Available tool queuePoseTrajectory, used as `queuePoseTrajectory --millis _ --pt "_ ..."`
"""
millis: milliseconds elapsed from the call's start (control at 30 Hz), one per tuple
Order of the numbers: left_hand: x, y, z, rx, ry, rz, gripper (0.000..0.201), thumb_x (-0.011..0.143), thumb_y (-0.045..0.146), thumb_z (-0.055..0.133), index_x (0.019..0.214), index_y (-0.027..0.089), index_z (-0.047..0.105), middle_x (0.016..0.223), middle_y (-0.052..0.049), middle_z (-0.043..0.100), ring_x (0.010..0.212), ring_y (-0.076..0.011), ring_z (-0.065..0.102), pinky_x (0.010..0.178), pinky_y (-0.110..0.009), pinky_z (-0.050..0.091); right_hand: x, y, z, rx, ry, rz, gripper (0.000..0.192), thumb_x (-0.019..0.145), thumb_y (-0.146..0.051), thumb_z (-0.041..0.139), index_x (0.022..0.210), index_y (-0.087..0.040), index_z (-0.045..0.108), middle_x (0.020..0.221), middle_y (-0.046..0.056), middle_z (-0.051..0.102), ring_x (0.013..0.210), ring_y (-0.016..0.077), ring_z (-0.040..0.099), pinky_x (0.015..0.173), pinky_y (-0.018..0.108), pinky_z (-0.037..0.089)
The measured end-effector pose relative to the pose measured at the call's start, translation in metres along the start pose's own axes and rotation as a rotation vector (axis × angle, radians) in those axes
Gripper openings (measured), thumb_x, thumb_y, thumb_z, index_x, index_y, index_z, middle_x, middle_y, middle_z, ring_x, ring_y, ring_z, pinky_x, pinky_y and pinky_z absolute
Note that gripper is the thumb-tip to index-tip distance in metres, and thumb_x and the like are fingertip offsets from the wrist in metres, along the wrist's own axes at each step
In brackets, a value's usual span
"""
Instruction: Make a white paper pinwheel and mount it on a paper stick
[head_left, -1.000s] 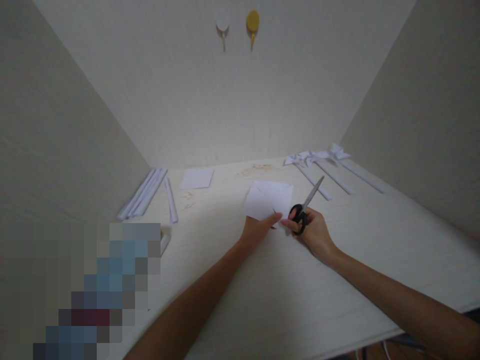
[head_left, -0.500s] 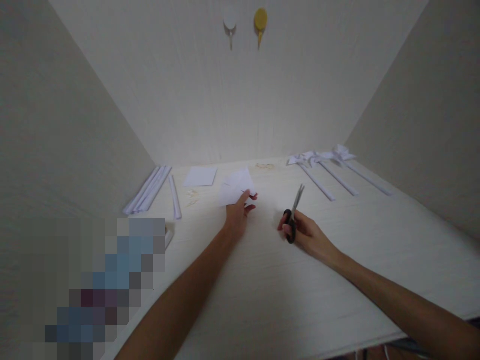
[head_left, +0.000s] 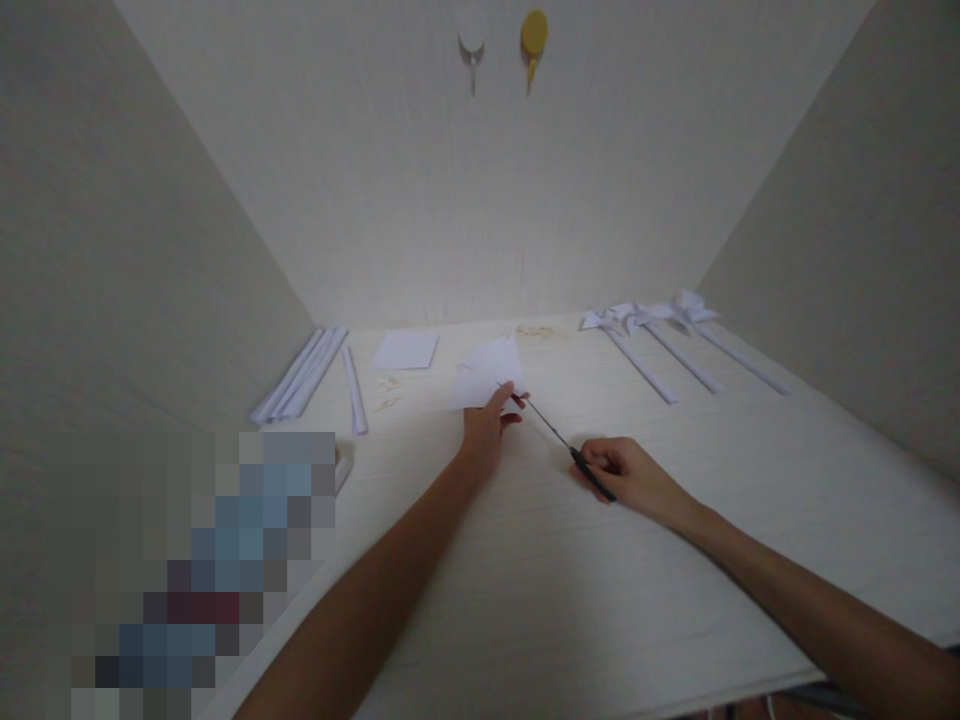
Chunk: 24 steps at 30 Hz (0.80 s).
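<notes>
Pinched between the thumb and fingers of my left hand point(head_left: 487, 430) is a white square of paper point(head_left: 484, 375) with slits cut into it. My right hand point(head_left: 619, 470) grips black-handled scissors point(head_left: 592, 474) turned edge-on. Their thin blades point up and left, with the tips at the paper's right corner beside my left fingertips. Whether the blades touch the paper I cannot tell. Behind and left of my left hand lies another white paper square point(head_left: 406, 350), flat on the table point(head_left: 600, 620).
Several rolled paper tubes point(head_left: 300, 375) lie at the left, with a single tube point(head_left: 354, 390) beside them. Three paper pinwheels on sticks point(head_left: 637, 355) rest at the back right. Small pale bits point(head_left: 388, 383) lie near the squares. Two hooks point(head_left: 534, 35) hang on the wall.
The scissors have swung from pointing upward to pointing left, and their tips have come to the paper's corner. My left hand keeps its hold on the paper. The view has shifted slightly.
</notes>
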<state>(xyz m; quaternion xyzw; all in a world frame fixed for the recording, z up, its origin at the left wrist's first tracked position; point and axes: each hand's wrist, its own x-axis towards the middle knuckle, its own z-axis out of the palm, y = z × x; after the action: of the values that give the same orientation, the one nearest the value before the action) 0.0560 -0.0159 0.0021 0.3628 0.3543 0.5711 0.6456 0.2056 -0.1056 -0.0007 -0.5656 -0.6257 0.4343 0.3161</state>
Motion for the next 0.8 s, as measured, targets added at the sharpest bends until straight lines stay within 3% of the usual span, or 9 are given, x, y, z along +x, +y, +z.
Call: queuePoseTrajectory --millis 167,800 --pt "0.0015 -0.0021 -0.0006 0.029 -0.042 0.018 0.01 0.063 0.024 0.058 0.064 0.015 0.055 0.058 0.001 0.058 0.052 -0.0079 0.052 0.04 -0.016 0.036 -0.0008 -0.0014 0.001 0.026 0.013 0.011 0.032 0.069 -0.039 0.056 0.051 -0.018 0.039 0.04 -0.007 0.039 0.038 0.0061 0.033 0.038 0.02 0.022" --pt "0.0022 -0.001 -0.0018 0.014 -0.027 0.004 0.013 0.063 0.026 0.06 0.065 0.014 0.055 0.059 0.0 0.058 0.053 -0.0075 0.052 0.042 -0.016 0.037 0.003 -0.0015 0.0005 0.024 0.015 0.035 0.032 0.068 -0.039 0.058 0.052 -0.018 0.04 0.039 -0.007 0.039 0.036 0.0055 0.033 0.037 0.019 0.022"
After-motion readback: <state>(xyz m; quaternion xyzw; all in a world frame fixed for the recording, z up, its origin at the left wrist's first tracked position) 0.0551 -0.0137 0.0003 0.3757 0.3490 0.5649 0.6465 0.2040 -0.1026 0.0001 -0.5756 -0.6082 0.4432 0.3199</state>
